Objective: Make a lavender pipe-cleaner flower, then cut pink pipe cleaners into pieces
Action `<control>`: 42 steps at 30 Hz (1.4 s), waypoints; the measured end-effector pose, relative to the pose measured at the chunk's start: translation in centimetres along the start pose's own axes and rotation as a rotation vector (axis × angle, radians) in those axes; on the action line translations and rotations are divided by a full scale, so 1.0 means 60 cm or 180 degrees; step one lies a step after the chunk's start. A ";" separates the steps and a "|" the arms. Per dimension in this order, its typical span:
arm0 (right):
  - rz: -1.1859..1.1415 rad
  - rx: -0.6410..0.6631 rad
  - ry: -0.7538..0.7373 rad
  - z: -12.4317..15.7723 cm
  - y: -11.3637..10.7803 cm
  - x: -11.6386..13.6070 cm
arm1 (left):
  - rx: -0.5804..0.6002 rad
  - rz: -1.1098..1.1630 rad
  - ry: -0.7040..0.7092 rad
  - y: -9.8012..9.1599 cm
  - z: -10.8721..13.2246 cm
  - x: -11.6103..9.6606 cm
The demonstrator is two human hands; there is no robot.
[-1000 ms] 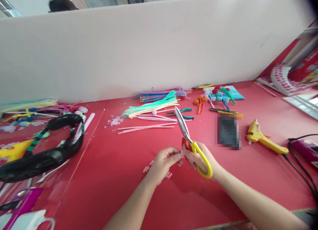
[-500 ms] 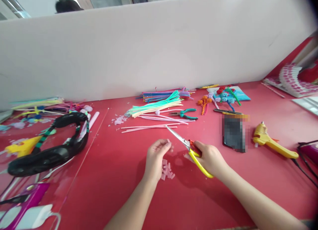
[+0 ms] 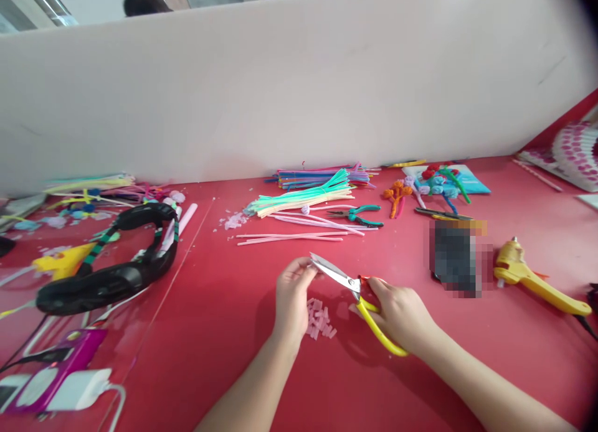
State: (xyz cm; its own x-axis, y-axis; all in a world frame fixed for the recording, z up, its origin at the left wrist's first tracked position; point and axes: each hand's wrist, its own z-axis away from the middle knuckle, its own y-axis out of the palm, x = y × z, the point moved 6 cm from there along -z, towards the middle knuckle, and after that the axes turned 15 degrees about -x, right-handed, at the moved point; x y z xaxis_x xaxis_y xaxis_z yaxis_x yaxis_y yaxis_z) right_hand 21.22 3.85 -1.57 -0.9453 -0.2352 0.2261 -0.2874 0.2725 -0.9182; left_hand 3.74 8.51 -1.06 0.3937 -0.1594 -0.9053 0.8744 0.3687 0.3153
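My right hand is closed round the yellow and orange handles of a pair of scissors. The blades point left, and their tips reach the fingertips of my left hand. Those fingers are pinched together; a piece of pink material seems to be between them, though it is mostly covered by the fingers and blades. Beneath the hands, a small heap of cut pink pieces lies on the red table.
Pipe cleaners lie in bundles at the back, with teal-handled pliers in front. To the right are a blurred-out dark object and a yellow glue gun. On the left are a black ring-shaped device and a purple power strip.
The scissors' blades have come to my left fingertips, from pointing past them before. The heap of pink pieces looks a little larger. The whole view has shifted slightly.
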 end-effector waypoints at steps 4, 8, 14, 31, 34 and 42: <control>-0.0027 0.0024 -0.0031 0.002 0.005 0.000 | 0.0001 -0.0014 0.0007 0.000 -0.001 0.000; -0.0042 0.0050 -0.0031 0.004 0.008 -0.001 | 0.0035 -0.0016 0.0009 0.000 -0.001 0.001; -0.0082 0.0015 -0.0049 0.003 0.008 0.002 | 0.0045 -0.0011 0.0034 0.000 -0.003 0.001; 0.0011 -0.0008 -0.0038 0.003 0.009 -0.003 | -0.0009 -0.0055 0.0039 -0.002 -0.002 -0.003; 0.0026 0.0032 0.0003 0.002 0.010 -0.006 | 0.0008 -0.0085 0.0048 -0.002 -0.003 -0.001; -0.1565 0.0343 0.1261 -0.011 0.009 -0.015 | 0.0389 -0.0375 -0.0080 0.017 0.012 0.006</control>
State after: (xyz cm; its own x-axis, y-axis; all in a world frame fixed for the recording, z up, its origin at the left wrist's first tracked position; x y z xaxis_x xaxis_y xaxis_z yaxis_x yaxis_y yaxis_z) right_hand 21.81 4.81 -2.05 -0.6984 0.0594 0.7133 -0.7043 0.1204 -0.6996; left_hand 4.96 8.17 -0.86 0.2920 -0.2184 -0.9312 0.9423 0.2323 0.2410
